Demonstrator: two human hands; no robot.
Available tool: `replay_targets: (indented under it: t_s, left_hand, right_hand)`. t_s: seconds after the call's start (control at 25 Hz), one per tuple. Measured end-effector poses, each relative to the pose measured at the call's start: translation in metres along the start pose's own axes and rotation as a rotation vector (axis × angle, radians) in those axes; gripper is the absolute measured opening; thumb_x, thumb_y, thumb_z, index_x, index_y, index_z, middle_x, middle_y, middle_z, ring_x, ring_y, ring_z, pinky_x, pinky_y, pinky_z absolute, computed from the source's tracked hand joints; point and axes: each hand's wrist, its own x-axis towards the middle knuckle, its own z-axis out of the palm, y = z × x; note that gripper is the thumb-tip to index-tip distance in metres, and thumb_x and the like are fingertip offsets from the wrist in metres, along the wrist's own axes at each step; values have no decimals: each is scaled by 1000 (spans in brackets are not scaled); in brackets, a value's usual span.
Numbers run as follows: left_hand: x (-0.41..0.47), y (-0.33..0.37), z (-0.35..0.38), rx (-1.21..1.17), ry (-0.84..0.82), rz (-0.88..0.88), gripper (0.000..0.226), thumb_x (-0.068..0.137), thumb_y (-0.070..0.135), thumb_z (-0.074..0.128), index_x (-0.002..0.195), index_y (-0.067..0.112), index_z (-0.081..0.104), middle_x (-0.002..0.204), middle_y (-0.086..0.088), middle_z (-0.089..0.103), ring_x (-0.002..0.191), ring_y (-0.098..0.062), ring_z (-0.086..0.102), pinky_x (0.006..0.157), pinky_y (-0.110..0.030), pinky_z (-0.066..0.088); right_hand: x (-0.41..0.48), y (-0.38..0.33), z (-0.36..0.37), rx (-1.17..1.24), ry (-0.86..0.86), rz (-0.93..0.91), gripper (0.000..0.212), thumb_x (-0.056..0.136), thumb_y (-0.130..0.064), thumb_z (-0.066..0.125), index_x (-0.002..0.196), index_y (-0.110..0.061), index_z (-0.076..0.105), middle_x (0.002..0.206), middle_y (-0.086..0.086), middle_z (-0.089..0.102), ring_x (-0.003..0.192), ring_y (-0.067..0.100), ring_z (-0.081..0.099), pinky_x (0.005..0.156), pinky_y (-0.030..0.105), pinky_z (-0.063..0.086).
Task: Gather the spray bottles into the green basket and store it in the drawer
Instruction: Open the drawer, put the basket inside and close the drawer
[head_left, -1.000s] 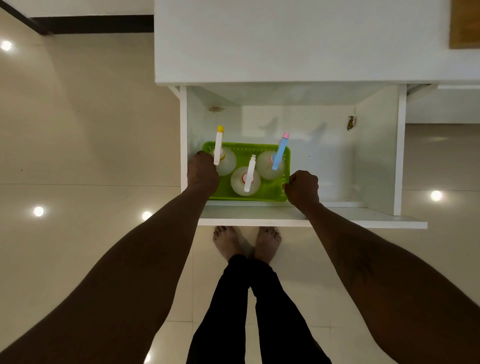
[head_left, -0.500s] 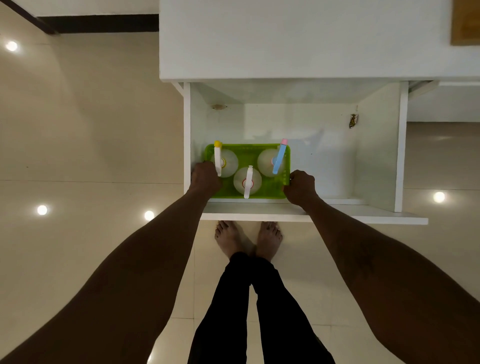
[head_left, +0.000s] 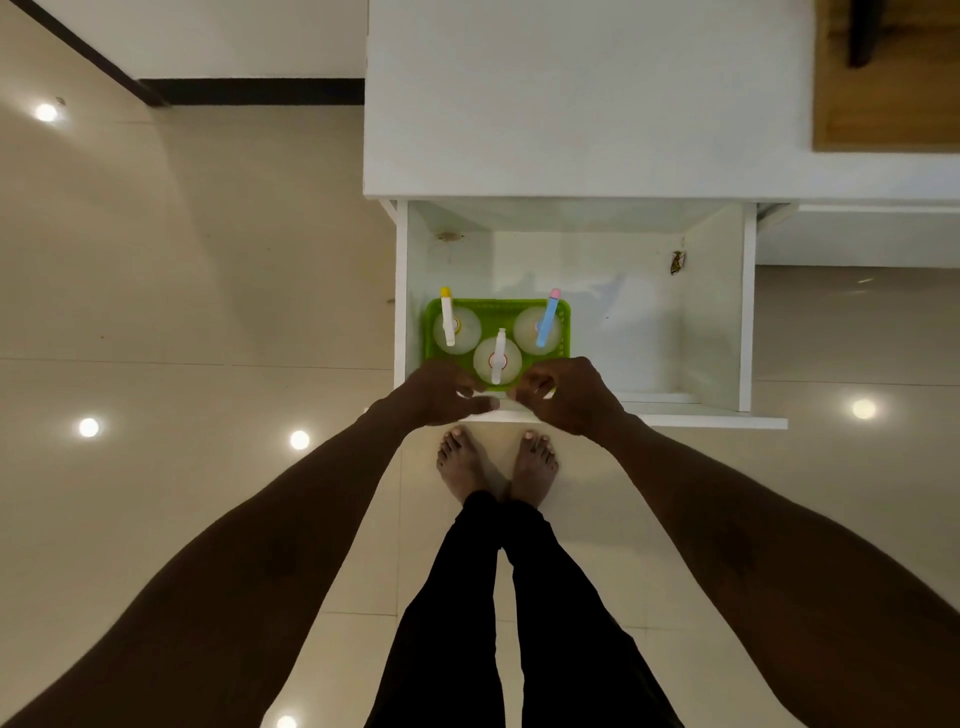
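The green basket rests on the floor of the open white drawer, in its front left corner. Three clear spray bottles stand in it: one with a yellow-tipped nozzle, one with a white nozzle, one with a blue and pink nozzle. My left hand and my right hand hover side by side over the drawer's front edge, just off the basket's near rim. Both have loosely spread fingers and hold nothing.
The drawer juts out from a white cabinet over a glossy tiled floor. A small insect clings to the drawer's right inner wall. A wooden surface lies at the top right. My bare feet stand just below the drawer front.
Both hands lowered the basket onto the drawer floor, then let go of its sides and came together at the front edge.
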Motion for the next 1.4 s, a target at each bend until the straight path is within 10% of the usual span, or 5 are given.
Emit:
replay_targets:
  t_s: [0.64,1.12,1.4]
  left_hand:
    - [-10,0,22,457,193,52,29,81,22,64,110,24,69,109,-1,68,102,-28,64,79,-33,47]
    - [17,18,-33,559,316,32,3,78,16,74,80,17,72,80,-3,70,77,-29,68,59,-30,46]
    - [41,16,-50,624,384,154,26,49,6,88,55,17,65,53,-2,58,44,-26,58,44,-22,42]
  right_hand:
    - [16,0,-4,-538,-267,-250,28,91,-42,64,113,-25,68,110,-3,68,109,21,60,88,33,49]
    - [48,1,-19,-652,80,-326,4,79,-21,76,82,-21,74,79,-1,67,78,27,66,57,33,54]
    - [71,4,-27,-741,193,-370,21,67,-8,78,81,-22,74,76,-2,67,70,26,63,50,26,46]
